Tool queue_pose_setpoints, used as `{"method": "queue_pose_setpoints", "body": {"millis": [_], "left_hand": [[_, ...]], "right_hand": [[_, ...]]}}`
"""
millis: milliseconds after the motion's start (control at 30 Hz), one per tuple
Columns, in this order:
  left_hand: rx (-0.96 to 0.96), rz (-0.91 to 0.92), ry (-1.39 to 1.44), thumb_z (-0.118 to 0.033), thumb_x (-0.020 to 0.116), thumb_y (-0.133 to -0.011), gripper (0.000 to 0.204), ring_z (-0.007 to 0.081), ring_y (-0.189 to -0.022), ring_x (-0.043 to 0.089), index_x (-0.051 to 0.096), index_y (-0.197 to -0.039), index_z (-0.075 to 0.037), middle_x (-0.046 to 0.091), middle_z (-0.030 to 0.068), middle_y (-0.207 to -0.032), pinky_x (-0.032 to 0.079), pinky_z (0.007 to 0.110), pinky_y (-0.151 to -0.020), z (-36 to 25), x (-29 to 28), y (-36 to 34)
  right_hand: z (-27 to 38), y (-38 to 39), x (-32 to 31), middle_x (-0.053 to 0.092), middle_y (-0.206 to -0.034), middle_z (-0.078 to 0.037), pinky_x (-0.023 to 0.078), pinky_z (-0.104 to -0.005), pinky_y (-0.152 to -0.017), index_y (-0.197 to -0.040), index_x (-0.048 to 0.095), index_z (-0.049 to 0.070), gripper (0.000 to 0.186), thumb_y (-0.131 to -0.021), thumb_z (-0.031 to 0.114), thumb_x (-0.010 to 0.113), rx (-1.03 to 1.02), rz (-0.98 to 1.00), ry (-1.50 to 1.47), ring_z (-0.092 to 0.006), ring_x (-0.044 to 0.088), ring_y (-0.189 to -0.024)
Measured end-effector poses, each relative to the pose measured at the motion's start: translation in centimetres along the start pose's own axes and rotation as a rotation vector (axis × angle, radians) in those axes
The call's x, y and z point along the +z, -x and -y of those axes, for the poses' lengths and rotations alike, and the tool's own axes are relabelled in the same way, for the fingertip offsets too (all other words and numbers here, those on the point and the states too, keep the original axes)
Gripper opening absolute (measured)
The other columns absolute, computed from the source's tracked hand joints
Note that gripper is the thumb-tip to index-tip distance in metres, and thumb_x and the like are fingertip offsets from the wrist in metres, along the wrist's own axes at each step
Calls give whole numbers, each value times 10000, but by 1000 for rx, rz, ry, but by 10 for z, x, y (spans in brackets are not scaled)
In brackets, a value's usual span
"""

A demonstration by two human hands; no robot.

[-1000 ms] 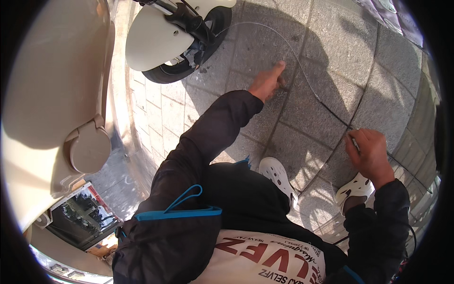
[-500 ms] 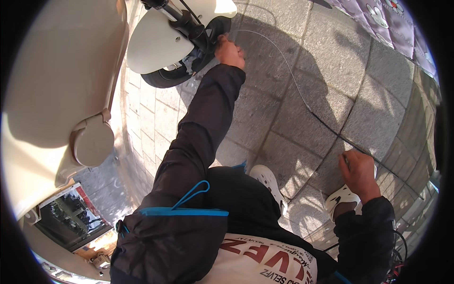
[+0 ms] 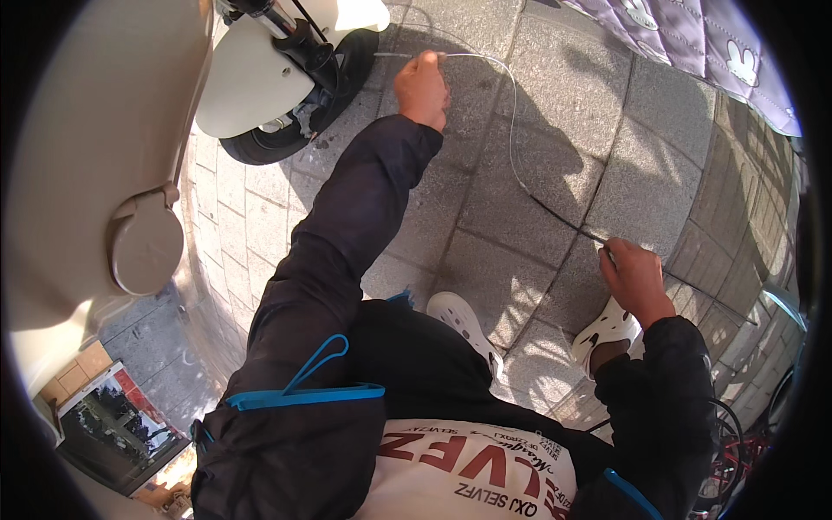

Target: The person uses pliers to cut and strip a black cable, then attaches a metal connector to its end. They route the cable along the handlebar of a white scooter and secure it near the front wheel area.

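Observation:
A thin cable (image 3: pixel 515 130) curves above the paving between my two hands, pale and wire-like on its far half and black (image 3: pixel 555 212) on its near half. My left hand (image 3: pixel 422 91) is closed round the pale part, and a short free end sticks out to its left. At the right, my right hand (image 3: pixel 635 276) pinches the black part between thumb and fingers. Left of my left hand stands a scooter's front wheel (image 3: pixel 351 74) with a cream fender (image 3: pixel 256 78) and a dark fork (image 3: pixel 303 48); the cable end is apart from the tyre.
The scooter's cream body (image 3: pixel 95 113) with a round cap (image 3: pixel 149 254) fills the left side. A quilted lilac cover (image 3: pixel 693 43) hangs at the far right. My feet in white clogs (image 3: pixel 464 329) stand on the stone paving (image 3: pixel 511 251). A dark screen-like panel (image 3: pixel 117 433) lies lower left.
My left hand has come away from the wheel with the cable's pale end. My right hand, earlier closed just below the cable, now grips its black part. The view has shifted slightly.

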State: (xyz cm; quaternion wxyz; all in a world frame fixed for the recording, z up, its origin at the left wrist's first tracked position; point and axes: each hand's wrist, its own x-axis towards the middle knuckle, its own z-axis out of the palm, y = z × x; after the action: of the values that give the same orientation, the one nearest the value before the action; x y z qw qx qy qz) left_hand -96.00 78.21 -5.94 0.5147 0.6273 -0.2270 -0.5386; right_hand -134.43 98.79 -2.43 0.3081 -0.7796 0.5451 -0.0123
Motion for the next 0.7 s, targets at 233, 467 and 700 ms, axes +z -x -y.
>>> {"method": "queue_pose_setpoints", "body": {"millis": [233,467,700], "left_hand": [[32,-222,46,-335,582,-1053,291,65,-496,385,683,-1111,-68,424,-51,-669,290,269,-428,19,-104,83],[-84,-578,87,-305,578,-1000,326,84,-522,376,675,-1196,-63,394,-42,-692,288,267,-453,47,-246,120],[-205,-625,185,-300,590,-1001,438,98,-617,388,600,-1362,-52,404,-25,-803,335,265,-517,76,-333,150]], "right_hand": [[-37,-6,13,686,-1043,-179,560,-510,-852,-1138,625,29,326,-924,262,708,168,173,154,-404,690,-995],[-64,-9,45,681,-1021,-152,569,-489,-855,-1014,669,49,221,-877,219,707,-90,305,378,-361,695,-993],[-55,-38,57,681,-1000,-143,574,-484,-803,-1039,655,59,180,-899,172,651,-231,237,457,-356,700,-972]]}}
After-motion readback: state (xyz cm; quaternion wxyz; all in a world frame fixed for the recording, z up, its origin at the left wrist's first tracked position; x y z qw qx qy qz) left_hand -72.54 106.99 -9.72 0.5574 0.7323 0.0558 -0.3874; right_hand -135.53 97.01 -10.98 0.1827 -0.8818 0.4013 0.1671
